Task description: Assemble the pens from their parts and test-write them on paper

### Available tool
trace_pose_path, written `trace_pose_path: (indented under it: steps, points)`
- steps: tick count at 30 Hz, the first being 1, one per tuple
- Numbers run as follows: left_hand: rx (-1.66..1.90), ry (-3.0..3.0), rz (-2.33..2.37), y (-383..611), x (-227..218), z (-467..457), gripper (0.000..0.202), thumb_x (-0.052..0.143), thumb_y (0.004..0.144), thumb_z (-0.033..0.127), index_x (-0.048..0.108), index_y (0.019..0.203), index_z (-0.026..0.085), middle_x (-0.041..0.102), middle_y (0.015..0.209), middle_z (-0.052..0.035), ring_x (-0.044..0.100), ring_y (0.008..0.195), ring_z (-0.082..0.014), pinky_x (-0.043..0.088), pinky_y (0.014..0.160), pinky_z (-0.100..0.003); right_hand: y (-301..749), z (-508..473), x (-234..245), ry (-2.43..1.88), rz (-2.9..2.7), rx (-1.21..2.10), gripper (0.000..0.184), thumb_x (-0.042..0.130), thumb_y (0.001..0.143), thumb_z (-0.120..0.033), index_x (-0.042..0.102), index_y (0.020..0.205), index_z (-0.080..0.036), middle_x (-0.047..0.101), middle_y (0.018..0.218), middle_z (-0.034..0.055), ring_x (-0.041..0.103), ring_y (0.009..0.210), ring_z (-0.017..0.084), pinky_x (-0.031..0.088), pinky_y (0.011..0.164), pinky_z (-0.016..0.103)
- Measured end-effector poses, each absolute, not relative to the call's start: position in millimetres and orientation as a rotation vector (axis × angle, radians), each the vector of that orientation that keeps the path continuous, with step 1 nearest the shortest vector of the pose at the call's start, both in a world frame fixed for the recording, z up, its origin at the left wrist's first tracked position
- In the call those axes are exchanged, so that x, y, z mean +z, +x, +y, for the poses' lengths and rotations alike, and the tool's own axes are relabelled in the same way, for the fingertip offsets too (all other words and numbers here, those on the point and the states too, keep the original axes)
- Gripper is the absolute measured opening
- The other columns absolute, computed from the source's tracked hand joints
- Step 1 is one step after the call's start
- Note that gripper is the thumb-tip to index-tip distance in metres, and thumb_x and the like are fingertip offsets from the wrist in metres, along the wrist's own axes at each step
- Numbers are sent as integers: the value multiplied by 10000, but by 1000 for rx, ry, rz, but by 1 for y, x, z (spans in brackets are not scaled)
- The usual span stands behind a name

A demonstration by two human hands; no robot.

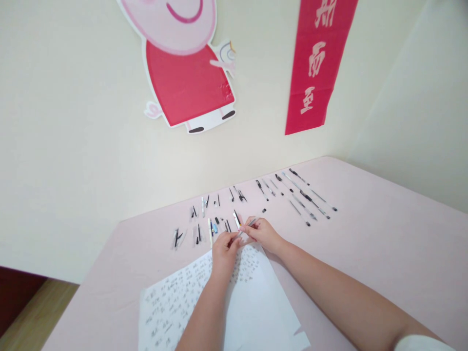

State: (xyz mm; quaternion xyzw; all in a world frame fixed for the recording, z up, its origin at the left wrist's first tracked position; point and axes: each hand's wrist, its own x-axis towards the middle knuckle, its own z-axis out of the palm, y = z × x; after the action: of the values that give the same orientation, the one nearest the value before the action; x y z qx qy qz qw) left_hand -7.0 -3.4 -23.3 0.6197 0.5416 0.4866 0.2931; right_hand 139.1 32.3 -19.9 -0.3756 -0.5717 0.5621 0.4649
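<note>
Your left hand [224, 249] and right hand [266, 235], close together, both pinch a tube [252, 222] near the paper's [261, 307] far edge.

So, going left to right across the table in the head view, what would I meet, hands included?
Leftmost pen parts → left hand → right hand → rightmost pens.

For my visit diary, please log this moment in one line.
left fingers: gripping slim translucent tube; right fingers: gripping same tube; handwritten white paper sheet: beneath left forearm
</note>
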Motion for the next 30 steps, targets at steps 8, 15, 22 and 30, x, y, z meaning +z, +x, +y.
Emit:
trace_pose_path:
  steps: [8,15,22,30]
  points:
    - [1281,1704,1453,-7,-20,-5,125,605,671,169,702,722,229,617,668,-21,533,655,-179,383,634,-290,138,31,-21,-946,-1422,1377,362,635,691,-476,469,567,-178,395,407,-84,319,375,60,221,403,208]
    - [1262,1803,1473,-5,-20,-6,111,579,701,176,680,732,208,592,656,-13,516,637,-160,377,609,-272,137,31,-20,-965,-1417,1365,369,616,711,-471,451,554,-180,403,411,-79,328,374,58,230,404,205]
    - [1253,1768,1490,-4,-21,-5,88,576,707,207,659,727,186,564,638,2,490,594,-138,376,577,-258,134,30,-20,-895,-1280,1453,322,657,669,-450,500,642,-170,386,451,-93,305,396,53,212,405,199]
    - [1364,1210,1375,-6,-29,-1,209,636,692,357,630,774,165,531,599,23,466,549,-107,378,539,-225,155,48,-24,-949,-956,1320,259,635,680,-385,473,632,-189,367,407,-99,274,383,62,193,413,206]
